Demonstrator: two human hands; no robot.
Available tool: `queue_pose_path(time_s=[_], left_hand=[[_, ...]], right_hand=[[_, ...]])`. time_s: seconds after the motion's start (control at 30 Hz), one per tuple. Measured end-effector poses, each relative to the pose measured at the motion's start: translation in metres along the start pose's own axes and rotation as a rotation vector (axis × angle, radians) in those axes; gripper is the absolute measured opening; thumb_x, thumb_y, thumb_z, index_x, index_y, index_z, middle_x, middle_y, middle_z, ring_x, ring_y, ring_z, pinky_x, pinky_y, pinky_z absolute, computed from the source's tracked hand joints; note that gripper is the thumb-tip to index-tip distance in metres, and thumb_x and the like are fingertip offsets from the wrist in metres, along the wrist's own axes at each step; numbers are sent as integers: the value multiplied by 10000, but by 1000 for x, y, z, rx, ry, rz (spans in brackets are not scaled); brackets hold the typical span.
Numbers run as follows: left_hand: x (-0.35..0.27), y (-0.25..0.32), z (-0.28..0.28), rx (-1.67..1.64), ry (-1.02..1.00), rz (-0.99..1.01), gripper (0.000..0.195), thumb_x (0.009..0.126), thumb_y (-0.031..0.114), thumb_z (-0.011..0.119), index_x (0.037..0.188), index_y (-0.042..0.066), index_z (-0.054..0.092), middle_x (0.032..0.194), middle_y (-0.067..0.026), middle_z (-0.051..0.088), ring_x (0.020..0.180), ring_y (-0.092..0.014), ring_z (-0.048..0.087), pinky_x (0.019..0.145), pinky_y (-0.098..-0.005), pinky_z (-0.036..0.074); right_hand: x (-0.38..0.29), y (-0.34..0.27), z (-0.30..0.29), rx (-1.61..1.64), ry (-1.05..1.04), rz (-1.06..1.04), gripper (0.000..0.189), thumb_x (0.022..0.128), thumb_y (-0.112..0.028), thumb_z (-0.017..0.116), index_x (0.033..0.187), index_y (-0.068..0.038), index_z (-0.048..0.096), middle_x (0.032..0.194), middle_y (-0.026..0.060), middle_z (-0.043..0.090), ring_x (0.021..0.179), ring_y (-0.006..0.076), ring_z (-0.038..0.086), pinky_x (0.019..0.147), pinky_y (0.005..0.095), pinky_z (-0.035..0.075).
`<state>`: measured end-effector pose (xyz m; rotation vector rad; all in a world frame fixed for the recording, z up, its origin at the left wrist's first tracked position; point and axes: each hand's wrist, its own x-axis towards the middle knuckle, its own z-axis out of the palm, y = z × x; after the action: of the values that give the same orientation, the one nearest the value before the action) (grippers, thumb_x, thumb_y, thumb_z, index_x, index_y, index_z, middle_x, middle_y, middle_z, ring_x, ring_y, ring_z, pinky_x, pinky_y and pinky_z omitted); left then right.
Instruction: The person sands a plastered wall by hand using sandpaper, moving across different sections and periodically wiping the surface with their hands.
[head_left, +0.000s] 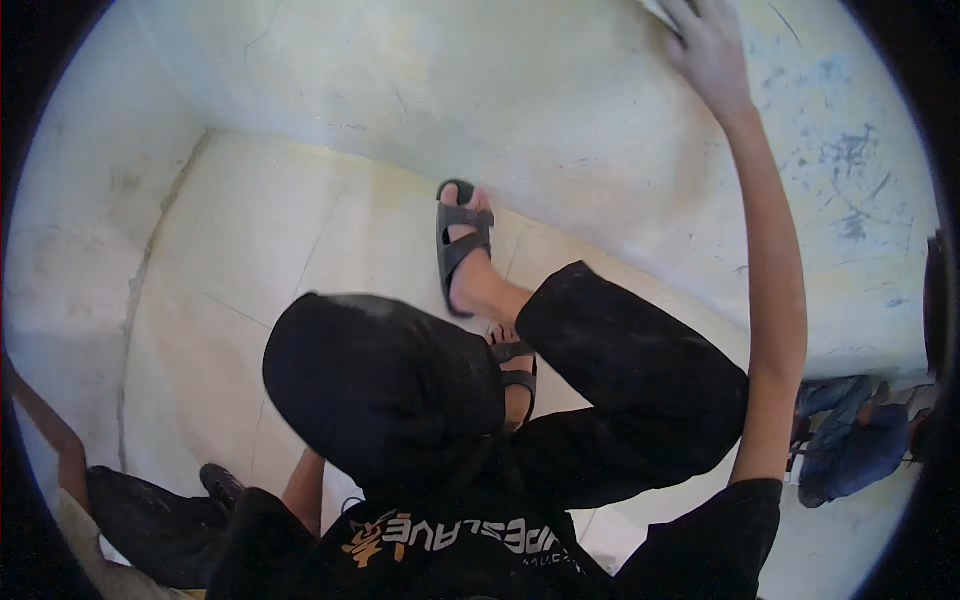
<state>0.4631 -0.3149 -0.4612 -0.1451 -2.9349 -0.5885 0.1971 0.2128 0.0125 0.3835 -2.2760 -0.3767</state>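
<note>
My right hand (709, 56) is raised at the top right, close against the scuffed, pale wall (600, 142). Its fingers hold a thin, light-coloured thing (661, 13), cut off by the picture's top edge and too little seen to name. My left forearm (306, 484) runs down beside my knee, and the left hand is out of view behind the leg. Below me are my bent legs in black trousers (390, 375) and my feet in dark strapped sandals (465, 244) on the tiled floor (300, 217).
A second wall (82, 225) meets the floor along a cracked edge at left. A co-worker in dark trousers (157, 525) is low at the left, an arm raised to that wall. Another person in blue clothes (859, 450) is at the far right. Dark marks (855, 180) cover the right-hand wall.
</note>
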Motion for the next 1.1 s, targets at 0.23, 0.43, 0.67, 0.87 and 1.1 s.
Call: queue_pose_path(time_s=[0.23,0.43,0.67,0.87,1.1], left_hand=[[-12,-1,-4,18,2,-22,539,963,261,476,1431,9,388,1528,-174,333,1418,-372,278,1152,-483,216],[-8,-2,-6,-18,22,-11,527,978,281,463,1420,0,405,1515,-179,354,1407,-378,296,1146,-484,231],[0,20,-8,38,50,-140,491,972,248,479,1375,-31,460,1493,-194,386,1390,-397,319,1138,-490,248],[2,15,-3,69,96,-103,483,976,263,486,1336,-59,489,1406,-249,464,1326,-394,414,1109,-471,314],[82,20,-35,-709,494,-699,342,1003,265,485,1069,-62,561,1061,-147,605,1002,-236,566,980,-361,430]], right_hand=[[-13,15,39,-78,312,-304,702,731,-195,764,1370,-65,504,1436,113,484,1339,267,446,1126,403,372],[-11,15,44,-109,438,-316,692,743,-283,750,1356,-68,512,1411,105,510,1325,261,464,1111,392,394],[-42,8,58,-125,454,-192,726,745,-272,762,1373,-42,479,1438,138,471,1339,280,444,1107,395,397],[-111,-21,88,59,341,21,578,776,-60,630,1345,-107,539,1368,116,548,1222,272,550,1022,378,441],[-210,-77,104,293,215,274,637,737,-16,596,1365,-23,490,1432,212,451,1328,361,437,1122,481,330]])
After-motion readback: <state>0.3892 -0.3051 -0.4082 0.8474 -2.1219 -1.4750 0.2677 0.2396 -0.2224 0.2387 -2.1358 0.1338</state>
